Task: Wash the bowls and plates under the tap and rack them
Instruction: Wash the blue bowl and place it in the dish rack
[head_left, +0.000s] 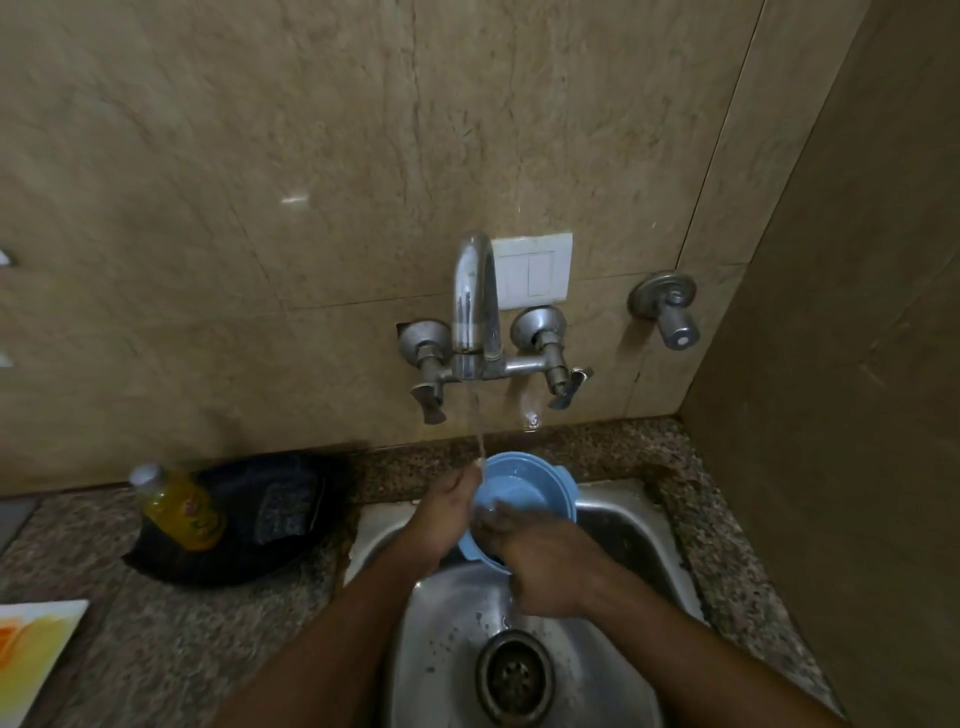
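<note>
The left hand (448, 506) gripped the blue bowl (519, 501) by its rim, tilting it over the sink (613, 525) so the tap (475, 291) stream ran into it, while the right hand (535, 556), fingers curled over the near edge, apparently rubbed the inside clean.

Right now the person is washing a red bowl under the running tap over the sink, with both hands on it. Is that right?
Not quite: the bowl is blue, not red. The head view shows it. The rest holds: the tap is running, and the left hand and right hand are both on the bowl over the sink.
</note>
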